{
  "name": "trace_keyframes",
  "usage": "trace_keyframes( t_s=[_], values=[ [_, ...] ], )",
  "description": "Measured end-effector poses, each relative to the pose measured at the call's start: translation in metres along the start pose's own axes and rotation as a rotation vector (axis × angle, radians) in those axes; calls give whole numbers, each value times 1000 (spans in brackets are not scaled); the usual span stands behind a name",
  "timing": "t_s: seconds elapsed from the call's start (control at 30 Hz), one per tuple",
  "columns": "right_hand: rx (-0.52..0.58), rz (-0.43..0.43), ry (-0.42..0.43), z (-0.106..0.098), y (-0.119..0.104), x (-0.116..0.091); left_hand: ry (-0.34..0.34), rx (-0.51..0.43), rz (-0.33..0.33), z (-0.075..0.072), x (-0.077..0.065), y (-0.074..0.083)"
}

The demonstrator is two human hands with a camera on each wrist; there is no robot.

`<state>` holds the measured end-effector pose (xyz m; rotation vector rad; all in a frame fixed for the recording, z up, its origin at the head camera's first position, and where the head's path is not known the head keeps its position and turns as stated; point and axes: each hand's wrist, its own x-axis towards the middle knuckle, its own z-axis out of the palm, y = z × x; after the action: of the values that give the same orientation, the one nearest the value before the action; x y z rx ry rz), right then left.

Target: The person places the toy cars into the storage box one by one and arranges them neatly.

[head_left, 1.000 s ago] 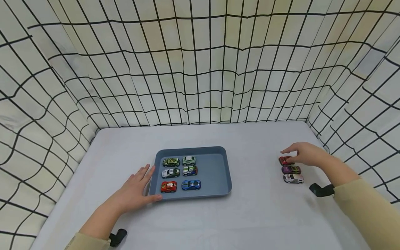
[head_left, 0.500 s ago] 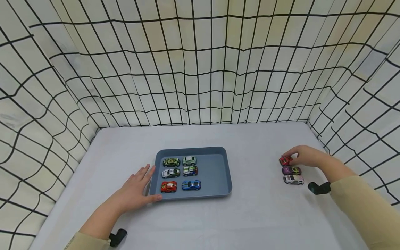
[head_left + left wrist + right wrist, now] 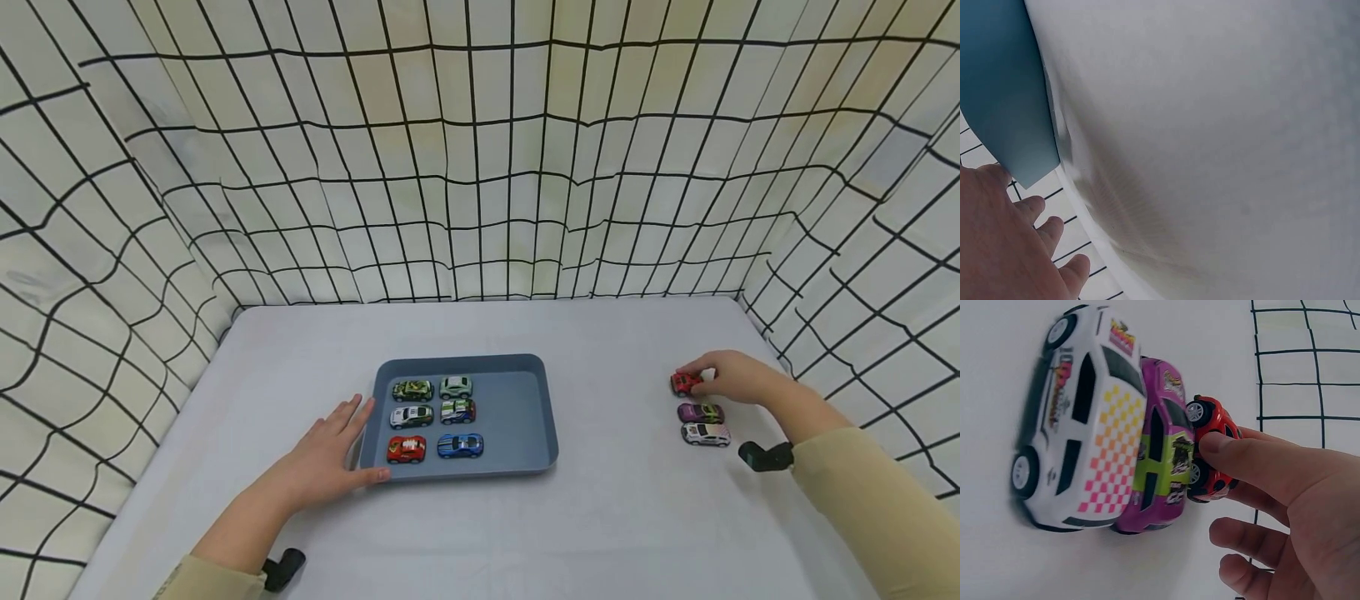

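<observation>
Between thumb and fingers my right hand point(image 3: 733, 377) pinches a small red toy car point(image 3: 1213, 464) at the right of the table. Just in front of it stand a purple and green toy car point(image 3: 1163, 450) and a white toy car point(image 3: 1107, 425) with a checkered roof, side by side. My left hand point(image 3: 322, 457) rests at the left end of a blue-grey tray point(image 3: 517, 417), fingers spread and thumb at its near left corner. In the left wrist view the tray's wall point(image 3: 1010, 94) shows beside the fingers.
Toy cars stand in two columns in the tray, among them a red car point(image 3: 407, 449), a blue car point(image 3: 461, 446) and a green camouflage car point(image 3: 412, 390). A white cloth covers the table point(image 3: 480, 533). Black netting point(image 3: 480, 167) over white sheeting encloses the back and sides.
My right hand's fingers have closed on the red car, which now stands slightly farther from the purple car. The left hand has stayed at the tray.
</observation>
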<state>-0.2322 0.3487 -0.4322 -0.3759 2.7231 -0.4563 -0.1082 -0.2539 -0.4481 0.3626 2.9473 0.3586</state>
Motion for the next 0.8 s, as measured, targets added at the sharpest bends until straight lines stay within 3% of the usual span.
trace_keyframes(
  t_s=[0.43,0.8],
  values=[
    [25,-16,39,-11,-23,-8,6,12,8,2,1,-1],
    [33,-68,45,-12,-65,-4,8,14,9,1,1,-1]
  ],
)
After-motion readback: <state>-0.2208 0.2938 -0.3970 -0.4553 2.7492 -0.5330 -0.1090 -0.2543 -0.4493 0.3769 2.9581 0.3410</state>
